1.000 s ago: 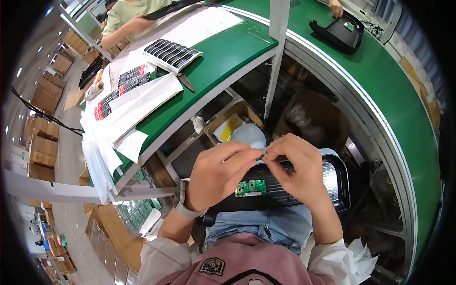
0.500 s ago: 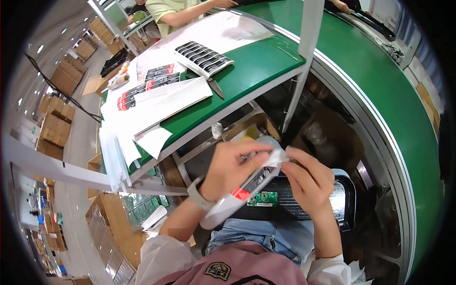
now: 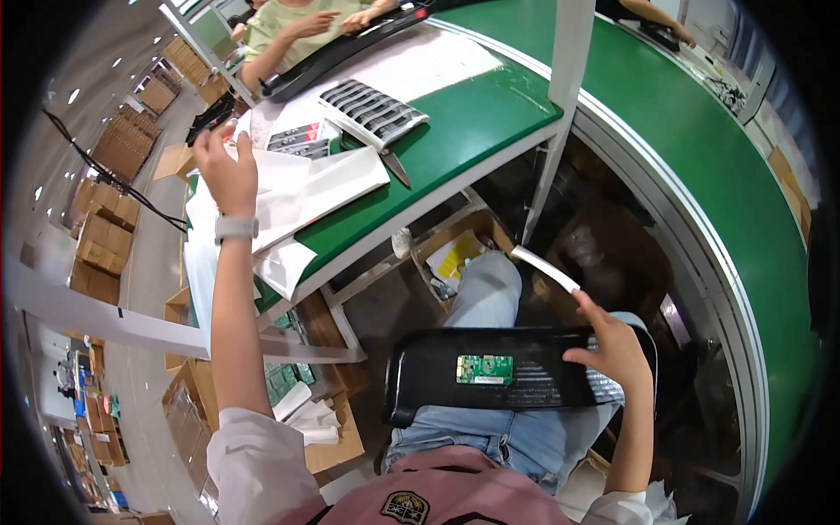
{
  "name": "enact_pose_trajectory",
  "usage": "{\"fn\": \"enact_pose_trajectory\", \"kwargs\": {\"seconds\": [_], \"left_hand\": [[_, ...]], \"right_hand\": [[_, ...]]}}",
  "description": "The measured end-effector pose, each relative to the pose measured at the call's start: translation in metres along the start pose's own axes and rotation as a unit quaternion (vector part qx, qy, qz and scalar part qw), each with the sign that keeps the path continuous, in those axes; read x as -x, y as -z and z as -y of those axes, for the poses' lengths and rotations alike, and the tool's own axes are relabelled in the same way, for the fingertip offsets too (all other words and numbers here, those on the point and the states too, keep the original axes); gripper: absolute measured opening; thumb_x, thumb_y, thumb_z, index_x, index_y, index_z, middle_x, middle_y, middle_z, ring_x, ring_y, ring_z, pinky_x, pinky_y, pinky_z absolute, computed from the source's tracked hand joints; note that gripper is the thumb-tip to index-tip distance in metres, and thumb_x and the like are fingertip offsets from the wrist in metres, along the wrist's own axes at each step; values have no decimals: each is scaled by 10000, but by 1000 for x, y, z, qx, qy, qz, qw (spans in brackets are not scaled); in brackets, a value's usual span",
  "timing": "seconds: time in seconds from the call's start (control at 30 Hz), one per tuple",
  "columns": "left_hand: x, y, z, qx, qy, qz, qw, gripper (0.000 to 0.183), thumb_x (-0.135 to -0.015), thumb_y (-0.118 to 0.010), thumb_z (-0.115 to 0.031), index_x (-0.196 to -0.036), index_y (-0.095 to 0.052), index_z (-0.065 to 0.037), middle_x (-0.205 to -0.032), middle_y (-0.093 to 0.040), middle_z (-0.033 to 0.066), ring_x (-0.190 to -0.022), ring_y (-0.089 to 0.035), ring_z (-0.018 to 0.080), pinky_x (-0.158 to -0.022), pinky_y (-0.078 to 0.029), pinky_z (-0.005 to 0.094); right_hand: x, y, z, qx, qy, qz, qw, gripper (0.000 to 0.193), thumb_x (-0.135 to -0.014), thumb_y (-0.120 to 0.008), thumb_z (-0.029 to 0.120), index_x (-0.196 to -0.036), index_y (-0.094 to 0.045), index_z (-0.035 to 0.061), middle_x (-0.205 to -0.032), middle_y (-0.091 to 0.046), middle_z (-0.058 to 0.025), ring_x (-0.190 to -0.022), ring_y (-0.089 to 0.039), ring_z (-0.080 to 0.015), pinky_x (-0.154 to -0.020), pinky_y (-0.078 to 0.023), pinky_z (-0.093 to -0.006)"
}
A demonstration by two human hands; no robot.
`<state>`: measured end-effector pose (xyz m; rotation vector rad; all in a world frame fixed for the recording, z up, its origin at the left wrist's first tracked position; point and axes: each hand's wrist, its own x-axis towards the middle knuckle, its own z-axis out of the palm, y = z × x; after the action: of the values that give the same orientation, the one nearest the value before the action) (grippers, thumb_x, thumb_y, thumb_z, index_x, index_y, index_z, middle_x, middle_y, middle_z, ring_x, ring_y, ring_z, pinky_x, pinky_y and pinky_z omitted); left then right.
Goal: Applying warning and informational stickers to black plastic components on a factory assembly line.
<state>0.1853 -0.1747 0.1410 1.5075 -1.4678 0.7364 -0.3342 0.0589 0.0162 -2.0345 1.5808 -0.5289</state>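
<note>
My left hand (image 3: 229, 178) is raised over the far left end of the green table (image 3: 490, 114), fingers apart, near a partly hidden small white and red thing. White backing sheets (image 3: 337, 194) lie beside that wrist. A narrow, curved white strip (image 3: 544, 267) sticks out from the index fingertip of my right hand (image 3: 612, 346); its thumb is apart, and the exact grip is partly hidden. Below, a long black plastic housing (image 3: 420, 363) rests across my lap. On it lies a small green circuit board (image 3: 484, 369).
Scissors (image 3: 395, 166) and a sheet of black labels (image 3: 372, 112) lie on the table. Across it, a person (image 3: 293, 39) handles a long black housing (image 3: 341, 52). An open carton (image 3: 499, 229) stands beneath. A green conveyor (image 3: 700, 166) curves along my right; a white post (image 3: 573, 52) rises beside it.
My hands have parted: the left went up to the table, the right moved down and right with the white strip. The label strip has left my lap area. A housing has appeared across the table.
</note>
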Motion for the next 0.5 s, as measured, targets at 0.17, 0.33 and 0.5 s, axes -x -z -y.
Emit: {"fn": "enact_pose_trajectory", "kwargs": {"seconds": [0.17, 0.33, 0.5], "left_hand": [[88, 67, -117, 156, -137, 91, 974, 202, -796, -664, -57, -992, -626, -31, -1084, -607, 153, -1028, -597, 329, -878, -484, 401], [166, 90, -179, 285, -140, 478, 819, 258, -885, -647, -202, -1065, -635, -18, -1008, -657, 176, -968, -631, 355, -844, -507, 391], [192, 73, -182, 359, -77, 441, 819, 186, -904, -608, -175, -964, -645, -3, -828, -596, 142, -765, -557, 348, -692, -461, 405]], "right_hand": [[10, -22, -31, 112, 27, -97, 989, 530, -751, -694, 12, -1258, -588, 125, -793, -664, -130, -664, -615, -320, -627, -494, -400], [33, -8, -17, 173, 195, -281, 924, 360, -751, -699, 8, -1100, -612, 19, -770, -659, -144, -660, -644, -283, -566, -487, -375], [64, -13, -8, 246, 197, -354, 880, 128, -853, -602, -37, -853, -501, 42, -915, -708, -160, -894, -710, -354, -745, -555, -419]]}}
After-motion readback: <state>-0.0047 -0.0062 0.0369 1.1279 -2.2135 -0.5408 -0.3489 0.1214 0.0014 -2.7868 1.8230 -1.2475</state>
